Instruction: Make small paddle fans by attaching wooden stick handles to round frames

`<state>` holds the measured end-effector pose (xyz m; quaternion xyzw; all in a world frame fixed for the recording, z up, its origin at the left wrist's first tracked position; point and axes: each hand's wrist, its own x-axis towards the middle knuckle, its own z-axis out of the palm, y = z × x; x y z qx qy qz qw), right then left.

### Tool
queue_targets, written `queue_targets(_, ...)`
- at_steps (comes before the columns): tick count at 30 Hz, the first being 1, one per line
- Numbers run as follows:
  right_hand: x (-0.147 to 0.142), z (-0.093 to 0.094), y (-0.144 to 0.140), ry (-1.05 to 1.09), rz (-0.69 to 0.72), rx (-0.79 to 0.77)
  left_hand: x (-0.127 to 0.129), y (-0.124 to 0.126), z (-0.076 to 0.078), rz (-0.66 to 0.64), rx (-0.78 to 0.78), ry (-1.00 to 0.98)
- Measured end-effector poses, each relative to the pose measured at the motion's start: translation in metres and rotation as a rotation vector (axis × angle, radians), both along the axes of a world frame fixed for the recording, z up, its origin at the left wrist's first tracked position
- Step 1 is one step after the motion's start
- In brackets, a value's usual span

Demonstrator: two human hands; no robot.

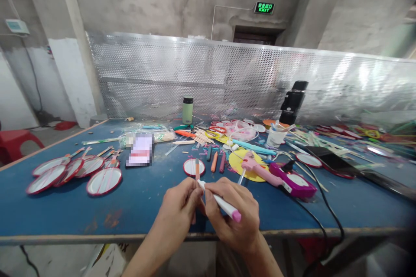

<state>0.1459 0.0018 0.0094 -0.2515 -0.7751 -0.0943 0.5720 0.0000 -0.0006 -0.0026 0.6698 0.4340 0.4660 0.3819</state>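
Observation:
My left hand (180, 206) and my right hand (231, 216) meet at the front edge of the blue table (143, 199). The right hand grips a white pen with a pink cap (221, 203), its tip pointing toward the left hand. The left hand pinches a thin stick (196, 169) that stands up from its fingers; a small round white fan with a red rim (193, 167) sits at the stick's far end, resting on the table.
A row of finished red-rimmed round fans (74, 174) lies at left. A pink glue gun (260, 171), a purple one (294, 181) with black cords, a yellow disc (240, 161), coloured sticks, a white cup (275, 136) and a green bottle (187, 110) crowd the middle and right. A perforated metal screen (227, 77) backs the table.

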Motion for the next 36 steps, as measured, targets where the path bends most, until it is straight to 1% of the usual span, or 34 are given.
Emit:
queue_targets(4, -0.0001, 0.0001, -0.0003, 0.047, -0.036, 0.034, -0.0004, -0.0012, 0.0001, -0.012, -0.015, -0.003)
queue_targets(10, -0.0005, 0.0015, -0.0003, -0.016, 0.012, -0.016, -0.0001, -0.0013, 0.0014, -0.001, 0.005, 0.011)
queue_targets(15, 0.0, 0.001, -0.0012, 0.054, -0.022, 0.032, 0.0007, -0.0018, 0.0025, 0.001, -0.023, -0.005)
queue_targets(20, -0.0002, -0.0007, -0.0015, -0.028, 0.012, -0.029, 0.0007, -0.0009, 0.0024, 0.004, -0.008, 0.016)
queue_targets(26, 0.0, 0.0009, -0.001, 0.056, -0.035, 0.02, 0.0005, -0.0023, 0.0032, 0.002, -0.037, 0.013)
queue_targets(31, 0.0, 0.001, -0.0007, 0.013, -0.01, -0.038, 0.0003, -0.0015, 0.0028, 0.023, -0.007, 0.029)
queue_targets(36, 0.0008, -0.0021, -0.0004, 0.072, -0.057, 0.016, 0.0005, -0.0015, 0.0027, 0.002, -0.026, 0.001)
